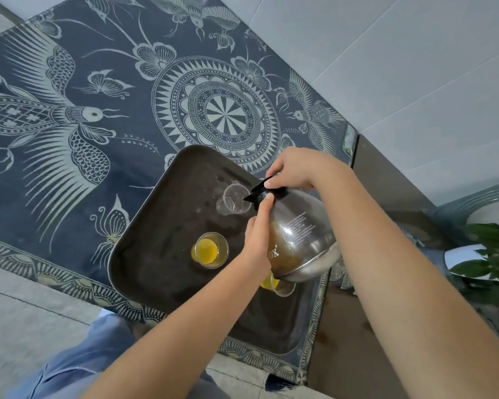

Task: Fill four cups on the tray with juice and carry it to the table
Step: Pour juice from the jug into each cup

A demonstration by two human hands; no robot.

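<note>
A dark rectangular tray lies on a blue patterned cloth. A glass jug with a black spout and a metal base holds amber juice and is tilted toward an empty clear cup. My right hand grips the jug's top near the black rim. My left hand steadies the jug's side by the neck. A cup filled with yellow juice stands mid-tray. Another juice-filled cup shows partly beneath the jug. A fourth cup is not visible.
The blue cloth with pale butterflies and a round mandala covers the table. A brown surface adjoins on the right, with a green potted plant and a grey chair. My blue trouser leg is below.
</note>
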